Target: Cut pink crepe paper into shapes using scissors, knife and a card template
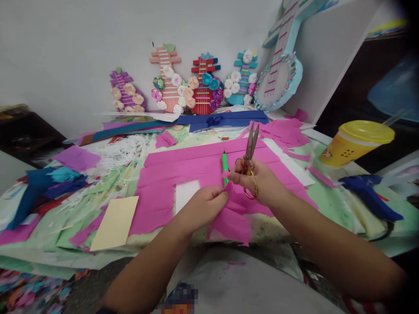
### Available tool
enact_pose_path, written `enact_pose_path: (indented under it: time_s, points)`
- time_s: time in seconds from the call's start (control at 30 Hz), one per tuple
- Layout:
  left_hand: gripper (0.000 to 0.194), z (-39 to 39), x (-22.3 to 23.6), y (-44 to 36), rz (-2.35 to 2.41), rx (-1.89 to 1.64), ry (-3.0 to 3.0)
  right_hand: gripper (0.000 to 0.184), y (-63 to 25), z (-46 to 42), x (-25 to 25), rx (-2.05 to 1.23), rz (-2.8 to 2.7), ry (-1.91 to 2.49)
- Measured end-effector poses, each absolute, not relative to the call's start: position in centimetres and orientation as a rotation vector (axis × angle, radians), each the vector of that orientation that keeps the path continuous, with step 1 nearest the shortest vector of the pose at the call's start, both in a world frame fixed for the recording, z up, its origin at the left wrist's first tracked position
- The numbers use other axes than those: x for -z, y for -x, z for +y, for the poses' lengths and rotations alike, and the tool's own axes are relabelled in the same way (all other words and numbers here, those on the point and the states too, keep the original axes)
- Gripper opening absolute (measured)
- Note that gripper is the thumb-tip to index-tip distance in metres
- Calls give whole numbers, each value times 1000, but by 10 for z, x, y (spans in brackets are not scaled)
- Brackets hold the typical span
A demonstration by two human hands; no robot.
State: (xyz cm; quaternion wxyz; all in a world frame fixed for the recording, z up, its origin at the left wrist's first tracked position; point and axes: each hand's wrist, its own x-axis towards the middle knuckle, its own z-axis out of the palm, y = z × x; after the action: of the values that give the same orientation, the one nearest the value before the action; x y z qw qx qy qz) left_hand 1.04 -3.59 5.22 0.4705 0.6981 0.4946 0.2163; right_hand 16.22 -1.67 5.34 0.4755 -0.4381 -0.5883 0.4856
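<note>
My left hand is closed, pinching a loose piece of pink crepe paper that hangs over the table's front edge. Close beside it, my right hand is wrapped round a pair of scissors with gold handles. The blades point up and away, slightly apart. My right thumb and fingertip meet at the top of the pink paper, seeming to pinch it too. Beneath both hands lies a large pink crepe sheet. On that sheet rest a green pen or craft knife and a white card, partly covered by my left hand.
A pale yellow card lies front left, with white string behind. At right are a blue glue gun and a yellow lidded cup. Several flower-decorated toy instruments lean against the wall. Pink scraps lie back right.
</note>
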Motion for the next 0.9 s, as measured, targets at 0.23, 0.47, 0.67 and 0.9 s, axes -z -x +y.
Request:
enact_pose_path:
  time_s: [0.23,0.47,0.67,0.9]
  points:
    - [24,-40,-52,-5,1162,-498,-1787,26,-165,-11,-52,-1127,-1320,1051]
    - [22,-37,-54,-2,1203,-566,-1741,27,-167,-13,-61,-1215,-1444,1040]
    - [21,-34,-55,-9,1219,-507,-1843,25,-161,-15,-53,-1292,-1462,1020]
    - [25,-29,-54,-14,1188,-452,-1849,27,-170,-8,-39,-1241,-1273,988]
